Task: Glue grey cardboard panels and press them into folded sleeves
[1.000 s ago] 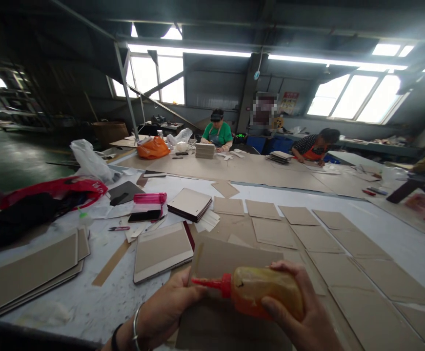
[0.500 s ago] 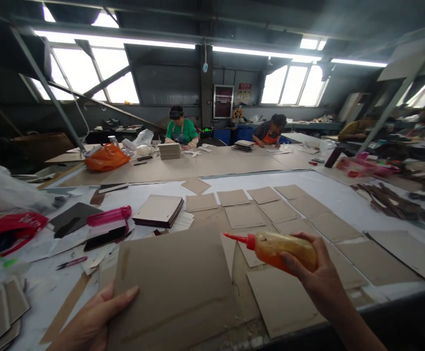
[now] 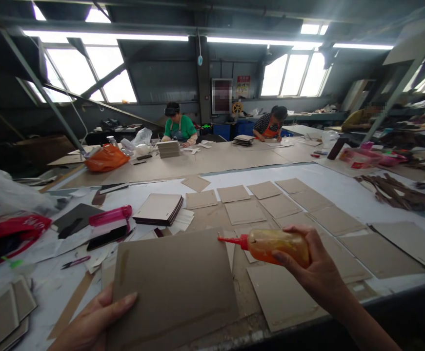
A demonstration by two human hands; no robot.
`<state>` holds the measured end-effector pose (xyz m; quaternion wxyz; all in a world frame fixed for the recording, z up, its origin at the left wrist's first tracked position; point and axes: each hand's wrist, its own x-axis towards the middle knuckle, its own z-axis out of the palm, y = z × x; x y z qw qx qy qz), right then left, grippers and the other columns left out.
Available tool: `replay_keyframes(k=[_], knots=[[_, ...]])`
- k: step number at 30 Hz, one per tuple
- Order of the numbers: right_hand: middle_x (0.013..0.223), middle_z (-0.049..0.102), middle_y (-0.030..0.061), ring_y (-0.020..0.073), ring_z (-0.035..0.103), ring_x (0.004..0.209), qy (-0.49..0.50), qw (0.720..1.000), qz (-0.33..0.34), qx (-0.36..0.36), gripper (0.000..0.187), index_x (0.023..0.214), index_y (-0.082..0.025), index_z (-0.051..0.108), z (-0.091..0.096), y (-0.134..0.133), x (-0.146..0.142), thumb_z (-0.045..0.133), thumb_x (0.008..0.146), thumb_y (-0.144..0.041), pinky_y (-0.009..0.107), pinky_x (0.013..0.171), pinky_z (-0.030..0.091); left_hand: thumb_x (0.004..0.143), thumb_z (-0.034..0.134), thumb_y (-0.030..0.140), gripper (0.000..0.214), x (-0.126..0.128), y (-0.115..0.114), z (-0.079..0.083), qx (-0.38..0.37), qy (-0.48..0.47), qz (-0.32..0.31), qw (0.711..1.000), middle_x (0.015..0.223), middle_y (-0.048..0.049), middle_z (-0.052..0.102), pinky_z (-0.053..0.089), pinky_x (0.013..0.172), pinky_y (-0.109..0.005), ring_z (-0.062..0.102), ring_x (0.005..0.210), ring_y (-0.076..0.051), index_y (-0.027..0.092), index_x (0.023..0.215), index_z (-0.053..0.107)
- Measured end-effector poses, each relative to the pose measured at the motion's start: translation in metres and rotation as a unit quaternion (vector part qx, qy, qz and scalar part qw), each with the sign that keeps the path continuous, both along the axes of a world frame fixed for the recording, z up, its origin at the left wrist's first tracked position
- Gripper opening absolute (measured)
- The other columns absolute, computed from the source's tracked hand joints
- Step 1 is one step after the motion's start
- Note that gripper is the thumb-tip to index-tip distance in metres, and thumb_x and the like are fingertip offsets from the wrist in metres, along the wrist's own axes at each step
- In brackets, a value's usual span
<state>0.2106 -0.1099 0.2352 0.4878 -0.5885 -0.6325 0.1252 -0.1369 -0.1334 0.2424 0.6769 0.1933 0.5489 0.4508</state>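
My left hand (image 3: 102, 314) grips a grey-brown cardboard sheet (image 3: 172, 282) by its left edge, thumb on top, fingers hidden beneath. Glue-like streaks run along the sheet's left side and near edge. In my right hand (image 3: 314, 270) lies a glue bottle (image 3: 278, 246), amber and see-through, tipped sideways with its red nozzle (image 3: 230, 240) pointing left. The nozzle tip is at the sheet's upper right corner. Below the bottle, another cardboard piece (image 3: 281, 300) lies on the table, and several more cardboard squares (image 3: 245, 213) spread out behind it.
A stack of dark-edged boards (image 3: 158, 209) stands beyond the sheet. To the left are a pink case (image 3: 110, 216), a black phone (image 3: 108, 238), thread snips (image 3: 76, 262) and a red bag (image 3: 10, 234). Brown strips (image 3: 393, 200) lie at right. Two people work across the table.
My right hand has moved slightly left with the bottle, bringing the nozzle tip to the sheet's upper right corner. My left hand keeps its hold, and the camera view has shifted a little.
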Motion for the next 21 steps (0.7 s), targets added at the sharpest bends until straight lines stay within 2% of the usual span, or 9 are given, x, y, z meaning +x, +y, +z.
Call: replay_keyframes(k=[7, 10, 12, 15, 17, 21], knots=[[0.097, 0.057, 0.0044, 0.019, 0.058, 0.084, 0.018, 0.995, 0.048, -0.084, 0.041, 0.096, -0.023, 0.05, -0.001, -0.012, 0.013, 0.065, 0.065, -0.044, 0.027, 0.071, 0.05, 0.057, 0.074, 0.026, 0.089, -0.011, 0.008, -0.004, -0.002, 0.033, -0.029, 0.999, 0.099, -0.0103, 0.068, 0.054, 0.07, -0.04, 0.064, 0.085, -0.032, 0.021, 0.134, 0.029], [0.094, 0.058, 0.0036, 0.019, 0.059, 0.079, 0.111, 0.982, 0.049, -0.143, 0.044, 0.096, -0.023, 0.051, -0.007, -0.019, 0.018, 0.07, 0.06, -0.041, 0.028, 0.068, 0.05, 0.06, 0.072, 0.025, 0.082, -0.014, 0.018, -0.012, -0.007, 0.022, -0.045, 0.999, 0.103, -0.011, 0.066, 0.053, 0.076, -0.037, 0.062, 0.091, -0.029, 0.018, 0.132, 0.032], [0.091, 0.06, 0.0038, 0.0194, 0.06, 0.076, 0.253, 0.952, 0.052, -0.166, 0.047, 0.099, -0.024, 0.05, -0.015, -0.024, 0.019, 0.07, 0.061, -0.041, 0.029, 0.064, 0.05, 0.062, 0.071, 0.022, 0.078, -0.012, 0.025, -0.021, -0.008, 0.014, -0.03, 0.999, 0.102, -0.0106, 0.067, 0.053, 0.078, -0.036, 0.062, 0.092, -0.027, 0.017, 0.131, 0.033], [0.099, 0.062, 0.0073, 0.0245, 0.061, 0.082, 0.468, 0.865, 0.054, -0.17, 0.048, 0.103, -0.025, 0.049, -0.031, -0.032, 0.018, 0.069, 0.063, -0.043, 0.033, 0.06, 0.051, 0.062, 0.069, 0.016, 0.073, -0.009, 0.034, -0.038, -0.014, 0.01, 0.003, 1.0, 0.099, -0.0082, 0.068, 0.052, 0.078, -0.038, 0.063, 0.089, -0.026, 0.017, 0.127, 0.037], [0.106, 0.061, 0.0084, 0.027, 0.06, 0.088, 0.544, 0.82, 0.038, -0.177, 0.049, 0.102, -0.025, 0.053, -0.043, -0.039, 0.016, 0.071, 0.061, -0.042, 0.034, 0.059, 0.052, 0.061, 0.069, 0.014, 0.069, -0.01, 0.039, -0.051, -0.024, -0.002, 0.009, 1.0, 0.098, -0.0072, 0.068, 0.052, 0.078, -0.04, 0.064, 0.088, -0.026, 0.018, 0.125, 0.04], [0.098, 0.063, 0.0039, 0.0212, 0.061, 0.083, 0.61, 0.774, -0.021, -0.168, 0.042, 0.099, -0.024, 0.056, -0.06, -0.062, 0.008, 0.073, 0.062, -0.033, 0.029, 0.061, 0.052, 0.059, 0.07, 0.015, 0.067, -0.015, 0.049, -0.072, -0.055, -0.017, -0.024, 0.998, 0.091, -0.005, 0.069, 0.052, 0.076, -0.04, 0.064, 0.087, -0.027, 0.02, 0.121, 0.044]])
